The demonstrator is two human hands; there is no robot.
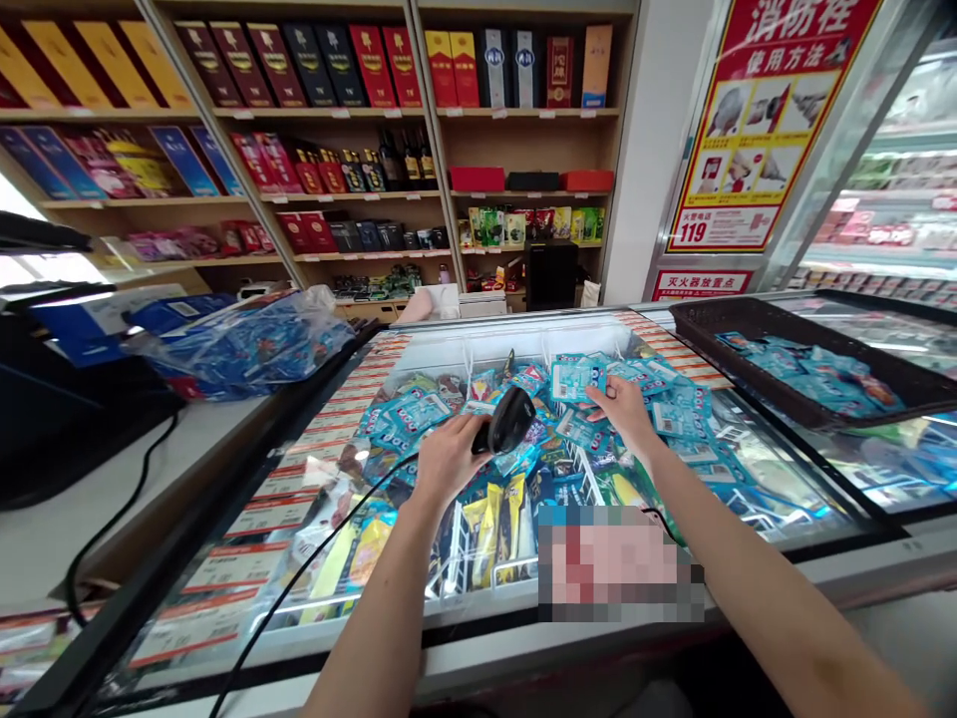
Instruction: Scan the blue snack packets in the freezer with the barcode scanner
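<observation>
Black scanner [511, 420] in left hand [449, 457] | blue packet [575, 380] in right hand [625, 411]

Wooden shelves [515, 145] stand beside a white wall [649, 150].

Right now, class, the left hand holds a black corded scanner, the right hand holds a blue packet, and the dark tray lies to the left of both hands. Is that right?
Not quite: the head view shows the dark tray to the right of both hands. The left hand does hold the black corded scanner, and the right hand the blue packet.
</observation>
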